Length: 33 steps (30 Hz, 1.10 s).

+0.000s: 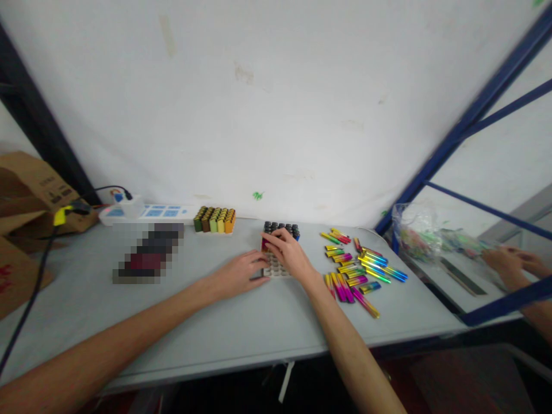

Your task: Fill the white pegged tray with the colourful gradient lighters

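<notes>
A white tray [280, 268] with a grid of holes sits on the table, its back rows filled with dark-topped tubes [281, 226]. My left hand [245, 275] touches the tray's left edge, its fingers apart and nothing in them. Over the tray's left side, my right hand [288, 250] pinches a small red-pink tube [264, 244], mostly covered by the fingers. Shiny yellow, magenta and blue tubes [345, 287] lie loose to the right of the tray.
A second tray of green, yellow and orange tubes [214, 221] stands back left, near a white power strip [166, 213]. Brown paper bags [47, 190] and a black cable are far left. Beyond the blue frame [444, 149], another person's hands [511, 264] work near plastic bags [416, 233].
</notes>
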Available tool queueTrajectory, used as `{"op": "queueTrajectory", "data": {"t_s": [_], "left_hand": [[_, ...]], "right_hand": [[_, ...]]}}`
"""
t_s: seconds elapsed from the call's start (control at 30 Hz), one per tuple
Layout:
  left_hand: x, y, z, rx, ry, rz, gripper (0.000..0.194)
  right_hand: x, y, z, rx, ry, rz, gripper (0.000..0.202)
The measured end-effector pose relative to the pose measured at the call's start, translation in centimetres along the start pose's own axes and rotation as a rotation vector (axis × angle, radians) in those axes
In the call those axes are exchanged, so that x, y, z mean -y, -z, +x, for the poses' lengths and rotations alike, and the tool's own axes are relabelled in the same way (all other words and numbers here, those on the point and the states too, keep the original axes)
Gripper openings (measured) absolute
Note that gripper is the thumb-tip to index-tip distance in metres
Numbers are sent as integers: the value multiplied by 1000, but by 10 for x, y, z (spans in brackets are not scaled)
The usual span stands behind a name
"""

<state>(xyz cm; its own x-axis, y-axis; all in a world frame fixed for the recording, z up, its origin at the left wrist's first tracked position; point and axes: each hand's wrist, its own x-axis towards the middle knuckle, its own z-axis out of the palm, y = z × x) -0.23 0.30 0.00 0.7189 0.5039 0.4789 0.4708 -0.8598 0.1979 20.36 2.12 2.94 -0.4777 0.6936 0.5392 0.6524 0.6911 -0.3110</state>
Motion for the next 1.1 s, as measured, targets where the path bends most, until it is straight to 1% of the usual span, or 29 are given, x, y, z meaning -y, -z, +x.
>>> {"op": "queueTrajectory", "data": {"t_s": [0.13,0.3,0.4,0.47,0.57,0.6,0.67,0.7,0.73,0.8,0.87,0.93,0.97,1.0,1.03,1.1], "left_hand": [[0,0,0,-10,-7,-22,18],[1,0,0,-12,-11,-28,18],[0,1,0,-19,-9,-14,19],[0,1,0,-32,-13,1,20],[1,0,0,-46,-13,15,20],[1,0,-1,-48,-9,16,19],[1,-1,-1,-53,-2,19,19],[2,-1,-2,-54,1,22,19],[2,-2,-2,-55,2,27,19],[2,-2,-3,-51,3,37,19],[3,-3,-4,-41,4,46,20],[3,-3,-4,-36,9,52,20],[3,-3,-3,-34,10,52,20],[3,-2,-3,-31,9,49,20],[3,-2,-3,-27,8,44,19],[4,-2,-2,-18,1,32,18]], "right_hand": [[5,3,0,26,-43,-169,40],[9,10,-2,66,-74,-230,42],[10,10,-2,76,-78,-190,42],[8,9,-1,51,-64,-107,42],[-3,13,0,-65,-84,34,42],[-10,16,0,-126,-118,51,41],[-27,26,-2,-237,-216,13,37],[-37,32,-6,-267,-269,-36,35],[-47,38,-10,-262,-326,-97,34],[-67,51,-23,-206,-482,-246,32],[-83,62,-38,-154,-702,-402,33],[-94,68,-53,-77,-918,-477,44],[-98,69,-59,-31,-979,-482,46],[-100,70,-63,13,-1008,-473,46],[-102,70,-66,48,-1004,-461,44],[-102,69,-67,73,-937,-459,40]]}}
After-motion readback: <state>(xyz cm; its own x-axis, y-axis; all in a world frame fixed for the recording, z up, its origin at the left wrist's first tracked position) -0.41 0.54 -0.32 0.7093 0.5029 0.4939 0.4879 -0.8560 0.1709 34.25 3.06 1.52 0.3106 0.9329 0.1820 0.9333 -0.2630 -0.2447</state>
